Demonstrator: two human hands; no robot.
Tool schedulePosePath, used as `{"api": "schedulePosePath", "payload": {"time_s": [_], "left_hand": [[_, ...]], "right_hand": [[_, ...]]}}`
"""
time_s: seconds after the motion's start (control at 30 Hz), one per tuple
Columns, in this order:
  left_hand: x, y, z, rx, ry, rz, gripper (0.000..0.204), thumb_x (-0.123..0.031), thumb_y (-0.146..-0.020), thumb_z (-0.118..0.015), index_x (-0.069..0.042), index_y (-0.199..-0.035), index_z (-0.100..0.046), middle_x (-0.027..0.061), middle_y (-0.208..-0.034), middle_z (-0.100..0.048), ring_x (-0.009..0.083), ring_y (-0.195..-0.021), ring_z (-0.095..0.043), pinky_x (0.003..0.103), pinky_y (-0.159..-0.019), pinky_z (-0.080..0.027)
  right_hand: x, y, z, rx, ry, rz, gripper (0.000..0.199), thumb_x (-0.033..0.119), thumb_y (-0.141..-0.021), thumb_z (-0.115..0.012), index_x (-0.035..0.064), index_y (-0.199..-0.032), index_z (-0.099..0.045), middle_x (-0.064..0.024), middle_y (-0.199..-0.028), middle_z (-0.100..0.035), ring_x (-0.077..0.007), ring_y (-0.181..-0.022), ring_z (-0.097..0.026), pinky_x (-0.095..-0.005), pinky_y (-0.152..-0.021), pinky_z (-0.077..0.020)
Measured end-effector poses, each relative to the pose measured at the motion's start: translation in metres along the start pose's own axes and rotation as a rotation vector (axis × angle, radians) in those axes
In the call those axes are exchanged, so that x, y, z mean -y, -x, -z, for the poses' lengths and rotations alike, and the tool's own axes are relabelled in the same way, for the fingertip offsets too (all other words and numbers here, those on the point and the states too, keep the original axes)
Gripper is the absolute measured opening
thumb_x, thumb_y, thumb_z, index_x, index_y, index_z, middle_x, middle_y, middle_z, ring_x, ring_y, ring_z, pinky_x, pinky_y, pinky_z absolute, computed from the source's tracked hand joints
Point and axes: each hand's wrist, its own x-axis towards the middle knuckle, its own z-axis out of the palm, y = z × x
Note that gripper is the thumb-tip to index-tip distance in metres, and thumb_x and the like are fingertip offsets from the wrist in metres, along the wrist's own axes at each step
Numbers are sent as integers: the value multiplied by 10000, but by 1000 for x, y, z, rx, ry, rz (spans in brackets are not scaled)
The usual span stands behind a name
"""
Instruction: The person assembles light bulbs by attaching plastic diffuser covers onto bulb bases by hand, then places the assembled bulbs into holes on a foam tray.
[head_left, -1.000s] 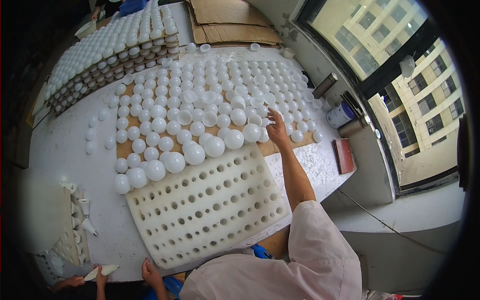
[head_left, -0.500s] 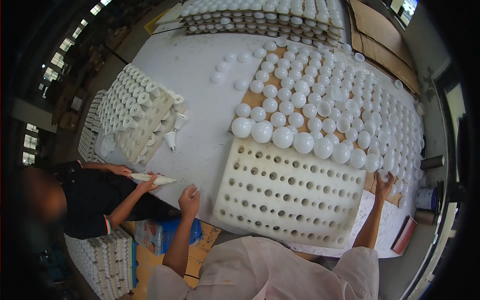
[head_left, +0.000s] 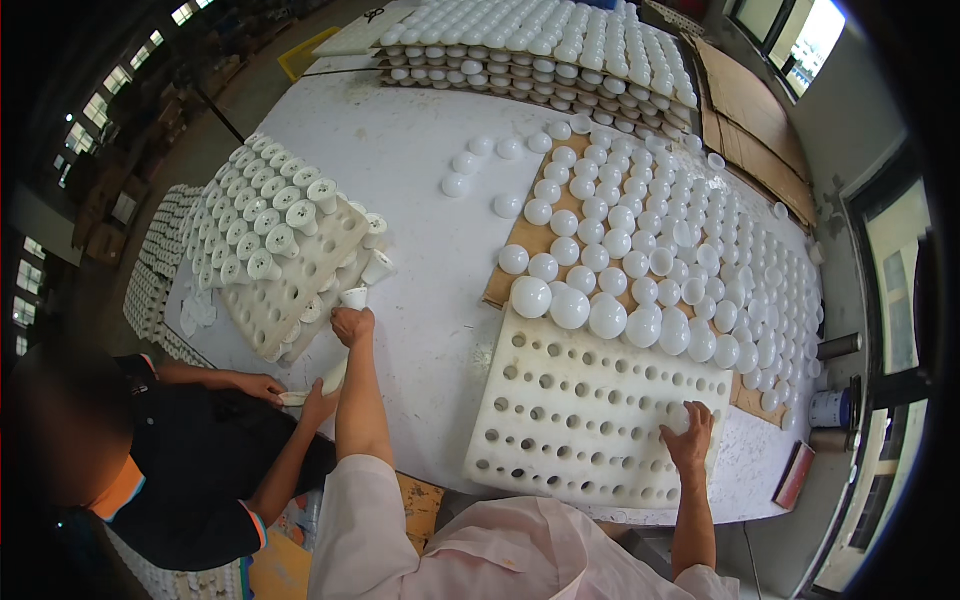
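Observation:
My left hand (head_left: pixel 352 326) is closed around a white LED bulb base (head_left: pixel 354 298), its wide end up, beside the stacked trays of bulb bases. Over the right part of a white foam tray (head_left: pixel 572 424) with rows of round holes, my right hand (head_left: pixel 690 438) has its fingers curled round a white bulb cover (head_left: pixel 678 418), partly hidden by them. A row of larger white globe covers (head_left: pixel 608 317) lines the far edge of this tray. Behind them many smaller round covers (head_left: pixel 617 242) sit on a brown cardboard sheet (head_left: pixel 541 232).
Bulb bases (head_left: pixel 264 222) fill a tray on the left stack (head_left: pixel 304 262). A co-worker (head_left: pixel 180 470) at the left holds a pale flat object (head_left: pixel 334 380) close to my left forearm. Layers of covers (head_left: pixel 530 45) stand at the back. A blue-white can (head_left: pixel 828 408) and a red box (head_left: pixel 794 476) lie right.
My left hand has moved forward and left to the bases and taken hold of one. My right hand has come left from the covers to above the foam tray with a cover.

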Motion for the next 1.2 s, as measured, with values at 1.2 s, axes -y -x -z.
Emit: {"api": "schedulePosePath", "payload": {"time_s": [1.2], "left_hand": [[56, 375, 36, 742, 757, -786, 435, 7, -641, -641, 12, -1054, -502, 121, -943, -615, 212, -882, -612, 316, -802, -481]], "right_hand": [[-42, 21, 37, 111, -252, -47, 568, 220, -669, -713, 36, -1155, -485, -210, -1053, -546, -388, -937, -589, -438, -820, -500]]}}
